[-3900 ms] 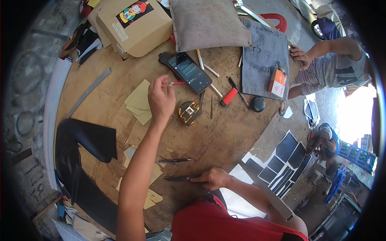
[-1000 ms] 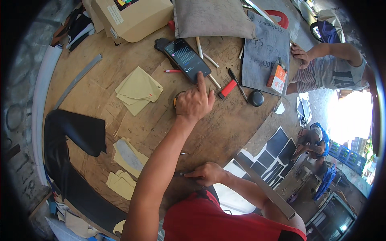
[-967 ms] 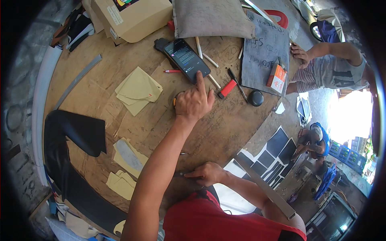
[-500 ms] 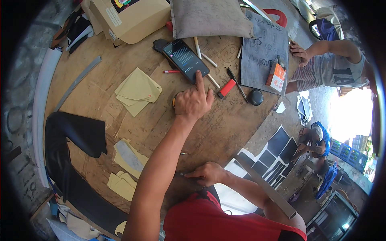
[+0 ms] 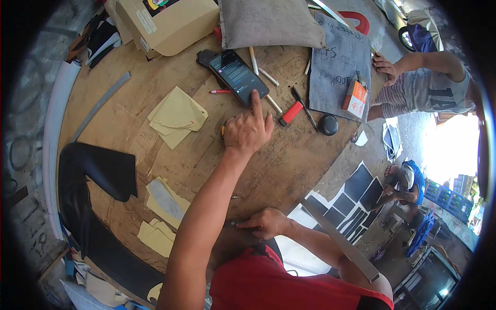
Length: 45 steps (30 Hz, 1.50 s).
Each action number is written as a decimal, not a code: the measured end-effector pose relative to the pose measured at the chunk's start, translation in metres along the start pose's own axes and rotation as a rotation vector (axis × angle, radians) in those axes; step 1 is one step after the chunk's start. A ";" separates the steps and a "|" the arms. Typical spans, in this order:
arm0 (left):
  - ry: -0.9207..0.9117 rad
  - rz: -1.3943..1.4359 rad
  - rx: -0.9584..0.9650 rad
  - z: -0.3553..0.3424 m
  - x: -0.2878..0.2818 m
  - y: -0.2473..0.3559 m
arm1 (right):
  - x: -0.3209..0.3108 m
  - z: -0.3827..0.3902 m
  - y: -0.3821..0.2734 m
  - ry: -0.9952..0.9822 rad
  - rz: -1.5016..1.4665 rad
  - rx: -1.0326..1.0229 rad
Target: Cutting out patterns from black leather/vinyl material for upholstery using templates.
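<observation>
The empty left hand (image 5: 249,126), index extended, touches a lit black rectangular phone (image 5: 235,72), apparently mid-use; the right hand's (image 5: 268,223) grip is unclear; pale-yellow paper sheets (image 5: 175,113) lie untouched.

Phone (image 5: 238,77): a dark, thin slab, face up on the table (image 5: 289,170), its screen lit with small pale text on a black ground. It lies aslant, the far end toward the left and the near end toward the right, with a black object (image 5: 205,58) showing beyond its far left edge. Tool (image 5: 232,224): dark and largely hidden, near the table's near side; its kind cannot be told.
</observation>
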<state>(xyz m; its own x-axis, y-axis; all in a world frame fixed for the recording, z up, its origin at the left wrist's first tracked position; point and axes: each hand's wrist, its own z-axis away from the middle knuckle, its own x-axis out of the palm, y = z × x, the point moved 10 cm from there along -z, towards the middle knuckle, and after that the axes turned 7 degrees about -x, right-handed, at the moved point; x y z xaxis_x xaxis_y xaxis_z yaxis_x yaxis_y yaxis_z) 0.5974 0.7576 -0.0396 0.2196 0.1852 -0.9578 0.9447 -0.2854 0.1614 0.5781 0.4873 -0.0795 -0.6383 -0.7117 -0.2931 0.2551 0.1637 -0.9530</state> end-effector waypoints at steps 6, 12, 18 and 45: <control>-0.014 0.014 -0.002 -0.001 0.000 0.003 | -0.004 0.000 -0.003 0.006 -0.009 -0.012; -0.023 0.006 -0.005 -0.003 0.000 0.001 | -0.006 -0.001 -0.003 0.021 -0.008 -0.027; 0.030 -0.025 0.055 -0.004 -0.003 0.006 | -0.001 -0.001 0.001 -0.017 0.015 -0.009; -0.030 0.510 -0.104 0.246 -0.187 -0.093 | 0.007 0.006 0.007 -0.103 -0.045 0.098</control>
<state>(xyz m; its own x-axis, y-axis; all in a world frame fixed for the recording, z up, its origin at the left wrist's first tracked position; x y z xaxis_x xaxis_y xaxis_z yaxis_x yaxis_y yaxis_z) 0.4089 0.5184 0.0660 0.6524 0.0201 -0.7576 0.7393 -0.2368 0.6304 0.5799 0.4793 -0.0881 -0.5745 -0.7839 -0.2357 0.3005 0.0658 -0.9515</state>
